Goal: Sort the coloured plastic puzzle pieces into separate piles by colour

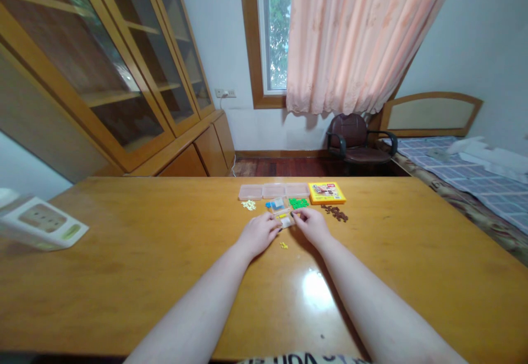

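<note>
Head view, quick: what are the hands on?

Left hand [259,234] and right hand [312,226] pinch a small clear pack [285,220] from either side. Fingertips are on its edges, and the hands are close together. Yellow bits show inside it.

Where's the pack?

On the wooden table [165,276], just in front of a row of clear plastic trays [273,190], held low and not lifted much, can't tell exactly how high.

What's around it?

Blue pieces [275,204] right behind it, green bricks [298,203] just beside those. Brown bricks [335,213] are past the right hand, cream bricks [248,205] past the left. A few loose yellow bits [284,245] lie just below the hands. A yellow box [326,192] sits at the right end of the trays.

Further off?

White box [41,222] at the left table edge, glass-front cabinet [124,67] behind, peach curtain [363,39], dark chair [355,138], bed [466,171].
</note>
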### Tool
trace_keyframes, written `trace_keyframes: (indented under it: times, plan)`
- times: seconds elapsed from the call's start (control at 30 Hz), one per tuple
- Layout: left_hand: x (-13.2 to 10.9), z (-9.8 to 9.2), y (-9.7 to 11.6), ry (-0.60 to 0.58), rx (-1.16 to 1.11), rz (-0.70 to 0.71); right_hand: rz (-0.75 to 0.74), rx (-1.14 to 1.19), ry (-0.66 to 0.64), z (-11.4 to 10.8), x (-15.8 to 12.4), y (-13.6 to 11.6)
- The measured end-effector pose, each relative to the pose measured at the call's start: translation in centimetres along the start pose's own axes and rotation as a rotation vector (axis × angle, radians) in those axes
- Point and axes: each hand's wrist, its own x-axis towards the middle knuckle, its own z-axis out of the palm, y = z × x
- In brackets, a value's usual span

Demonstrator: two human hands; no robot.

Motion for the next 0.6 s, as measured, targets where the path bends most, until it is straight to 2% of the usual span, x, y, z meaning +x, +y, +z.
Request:
trace_keyframes:
  times: [0.13, 0.23, 0.6]
  plan:
    - [0.0, 0.36, -0.28, -0.018, -0.018, 0.005, 0.007, -0.046, -0.119, -0.24, 0.07, -0.15]
    - [0.0, 0.35, -0.46, -0.009, -0.028, -0.013, 0.006, -0.042, -0.16, -0.41, 0.12, -0.22]
    - [0.03, 0.22, -0.56, -0.013, -0.067, -0.042, 0.096, -0.008, -0.018, 0.09, 0.66, 0.43]
